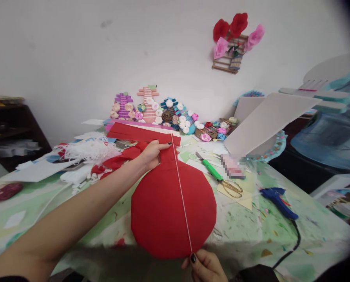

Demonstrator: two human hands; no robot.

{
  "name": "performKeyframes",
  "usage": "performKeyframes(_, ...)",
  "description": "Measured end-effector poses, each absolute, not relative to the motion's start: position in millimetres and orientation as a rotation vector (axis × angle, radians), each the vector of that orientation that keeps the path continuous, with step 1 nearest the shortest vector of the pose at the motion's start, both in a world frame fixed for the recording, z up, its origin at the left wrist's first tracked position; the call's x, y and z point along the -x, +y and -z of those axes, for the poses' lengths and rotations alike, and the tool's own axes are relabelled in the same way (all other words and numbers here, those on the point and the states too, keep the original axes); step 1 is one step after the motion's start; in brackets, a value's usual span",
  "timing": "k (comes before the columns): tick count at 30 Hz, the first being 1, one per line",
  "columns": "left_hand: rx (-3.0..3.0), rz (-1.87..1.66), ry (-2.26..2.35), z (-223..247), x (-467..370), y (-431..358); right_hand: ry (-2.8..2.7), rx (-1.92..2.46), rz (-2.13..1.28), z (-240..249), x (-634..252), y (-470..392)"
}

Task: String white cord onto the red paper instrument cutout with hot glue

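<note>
A flat red lute-shaped piece (163,211) with a round body and a short neck stands tilted at the table's front edge. Around its neck my left hand (153,153) is closed, the thumb laid near the top of a white string (180,184). That string runs taut from the neck down across the round front. At the lower rim my right hand (205,266) pinches the string's lower end between thumb and finger. Behind the neck lies a long red strip (133,132). The back of the red piece is hidden.
To the right lie a green-handled cutter (211,169), gold-handled scissors (233,188), a blurred pink object (232,165) and a blue glue gun (279,201) with its cord. Tangled white string (89,149) is heaped at left. Several decorated lute shapes (149,103) stand along the wall.
</note>
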State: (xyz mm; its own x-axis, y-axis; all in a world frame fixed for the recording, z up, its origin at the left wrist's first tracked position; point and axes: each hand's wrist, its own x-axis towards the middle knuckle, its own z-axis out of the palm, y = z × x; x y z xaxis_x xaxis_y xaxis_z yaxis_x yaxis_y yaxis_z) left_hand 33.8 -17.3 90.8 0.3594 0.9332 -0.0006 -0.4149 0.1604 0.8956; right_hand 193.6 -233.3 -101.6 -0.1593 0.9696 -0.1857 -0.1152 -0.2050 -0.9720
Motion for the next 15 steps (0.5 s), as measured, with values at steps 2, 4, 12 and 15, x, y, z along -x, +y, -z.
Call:
performKeyframes(2,-0.954,-1.066,0.672,-89,-34,-15,-1.042,1.143,-1.572,104,-191,-232)
performKeyframes(4,-0.95,-1.068,0.672,-86,-34,-11,-1.006,1.137,-1.603,105,-189,-233)
performKeyframes(12,-0.917,-1.033,0.702,-65,-35,4,-0.941,1.077,-1.603,95,-184,-236)
performKeyframes(15,-0.895,-1.042,0.713,-54,-37,10,-0.9,1.093,-1.559,94,-183,-237)
